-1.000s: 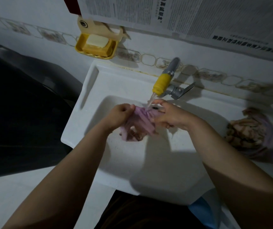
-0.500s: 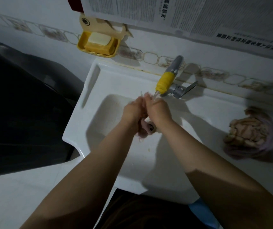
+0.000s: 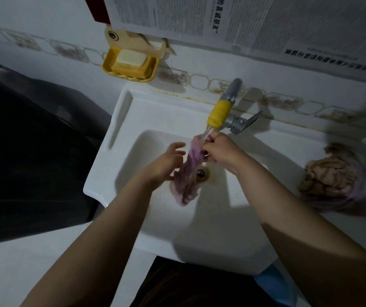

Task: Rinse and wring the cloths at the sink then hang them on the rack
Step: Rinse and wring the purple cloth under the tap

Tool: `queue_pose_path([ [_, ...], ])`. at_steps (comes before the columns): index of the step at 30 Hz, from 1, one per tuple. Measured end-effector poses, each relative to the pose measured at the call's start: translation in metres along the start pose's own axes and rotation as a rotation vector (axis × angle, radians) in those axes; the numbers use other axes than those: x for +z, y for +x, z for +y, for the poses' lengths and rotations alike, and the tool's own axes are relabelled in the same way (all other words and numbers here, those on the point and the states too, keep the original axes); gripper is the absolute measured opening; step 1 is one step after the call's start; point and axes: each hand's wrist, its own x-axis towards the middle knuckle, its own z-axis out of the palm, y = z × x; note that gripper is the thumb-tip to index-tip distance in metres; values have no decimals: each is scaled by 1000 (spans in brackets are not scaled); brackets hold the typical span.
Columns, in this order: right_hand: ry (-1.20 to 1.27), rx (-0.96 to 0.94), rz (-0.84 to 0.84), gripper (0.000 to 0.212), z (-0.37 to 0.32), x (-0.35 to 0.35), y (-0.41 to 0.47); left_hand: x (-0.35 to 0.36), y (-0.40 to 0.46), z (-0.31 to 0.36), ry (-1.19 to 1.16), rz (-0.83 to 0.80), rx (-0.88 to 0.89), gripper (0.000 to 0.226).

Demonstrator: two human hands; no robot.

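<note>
Our right hand [image 3: 220, 149] pinching the purple cloth [image 3: 189, 171] under the tap [image 3: 218, 113] at frame centre, our left hand [image 3: 166, 162] fingers loosely spread against it, over the sink [image 3: 146, 120], second cloth [image 3: 332, 180] at right.

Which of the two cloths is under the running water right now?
The purple cloth held by the right hand beneath the tap; the bunched brownish cloth sits untouched on the sink's right ledge.

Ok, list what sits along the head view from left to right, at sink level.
Dark appliance → left hand → purple cloth → right hand → crumpled beige cloth on the sink ledge.
</note>
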Motion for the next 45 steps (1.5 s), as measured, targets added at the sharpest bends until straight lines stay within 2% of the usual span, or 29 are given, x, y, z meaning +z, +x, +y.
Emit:
queue_pose_path([
  [1,-20,-13,-69,7,0,-2,-3,-3,1,1,21,-6,55,42],
  [3,-107,-56,-167,9,4,-4,-8,-5,-3,12,123,-29,155,32],
  [6,-185,-111,-129,24,8,-7,-7,-11,1,18,491,32,225,40],
  [7,-208,-130,-86,29,7,-7,-8,-12,2,17,544,56,233,38],
  [8,-199,-140,-41,33,7,-8,-7,-14,3,17,516,71,253,33],
  [10,-40,-95,-1,39,8,-8,-10,-17,2,15,266,65,293,18],
  [12,86,6,-31,25,10,-5,-15,-15,-2,16,-12,-1,294,3],
  [13,91,41,-58,20,12,-1,-19,-14,-3,16,-92,-19,280,9],
  [15,130,15,-56,15,17,5,-22,-10,-4,13,-143,-56,261,21],
  [16,170,-22,2,12,17,8,-23,-8,-6,13,-157,-71,248,22],
  [18,317,-44,143,18,16,8,-21,-4,-8,10,-191,-91,202,15],
  [20,428,-26,195,21,12,10,-18,2,-11,6,-228,-49,193,14],
  [21,383,-26,189,22,12,11,-17,5,-11,3,-242,-13,207,14],
  [23,125,-50,130,22,15,13,-19,10,-10,1,-233,54,269,13],
  [25,-58,-134,109,21,18,13,-22,14,-9,2,-169,96,319,14],
  [28,-152,-226,279,24,21,6,-22,16,-11,3,-56,110,374,11],
  [30,-119,-227,340,28,19,2,-23,16,-11,1,-16,150,374,13],
  [31,-43,-220,338,29,16,0,-24,16,-13,0,-27,153,365,24],
  [33,67,-204,321,29,9,1,-28,17,-15,-2,-143,116,299,51],
  [34,63,-210,304,30,6,6,-32,19,-14,-2,-247,99,255,55],
  [36,-79,-269,275,33,5,22,-38,27,-11,-1,-396,138,198,42],
  [39,-409,-334,291,34,8,34,-33,43,-9,1,-376,181,213,35],
  [42,-499,-306,393,43,3,28,-24,51,-11,4,-267,249,218,39],
  [45,-559,-411,329,38,9,33,-28,48,-9,5,-384,289,205,35],
])
